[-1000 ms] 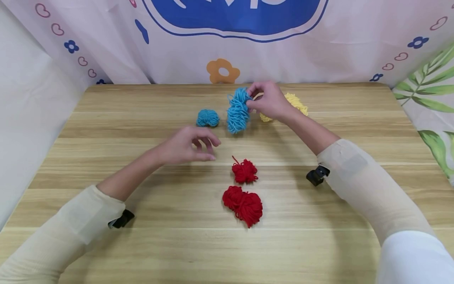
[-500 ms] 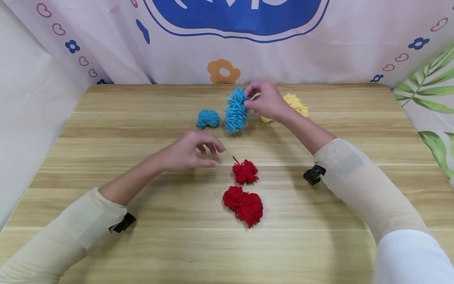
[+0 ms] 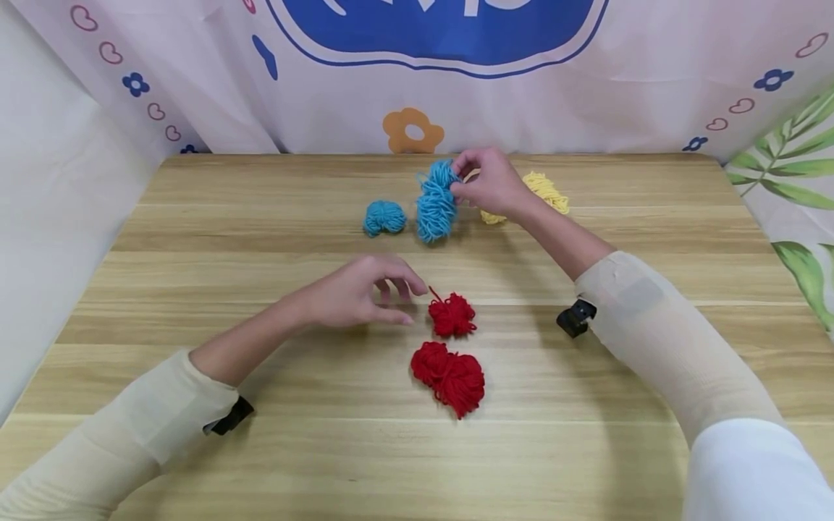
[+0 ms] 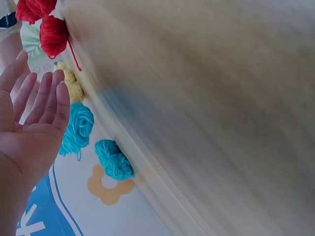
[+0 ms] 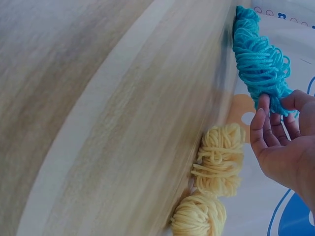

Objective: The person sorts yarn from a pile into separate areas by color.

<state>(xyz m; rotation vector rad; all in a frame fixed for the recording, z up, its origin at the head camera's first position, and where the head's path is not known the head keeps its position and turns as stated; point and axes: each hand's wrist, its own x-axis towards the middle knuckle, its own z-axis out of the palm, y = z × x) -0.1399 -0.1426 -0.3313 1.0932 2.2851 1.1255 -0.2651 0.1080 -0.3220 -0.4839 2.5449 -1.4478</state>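
Note:
My right hand [image 3: 491, 184] pinches the upper right end of a larger blue bundle of yarn [image 3: 435, 210] near the back of the table. The right wrist view shows thumb and fingertips on the end of this blue yarn [image 5: 261, 66]. My left hand [image 3: 355, 293] hovers just left of a small red bundle of yarn [image 3: 452, 315], fingers spread and holding nothing. That red bundle has a loose strand pointing up toward my fingertips. Nearer to me lies a larger red bundle [image 3: 449, 376]. A small blue bundle [image 3: 384, 218] rests left of the held one.
Yellow yarn [image 3: 546, 189] lies behind and beside my right hand, partly hidden by it; the right wrist view shows a yellow bundle [image 5: 219, 160] and a rounder yellow one [image 5: 199, 216]. A printed curtain [image 3: 326, 108] hangs along the wooden table's [image 3: 260, 449] back edge.
My left hand has moved toward me and to the right, from near the small blue bundle to beside the small red one. My right hand and its blue yarn have hardly moved.

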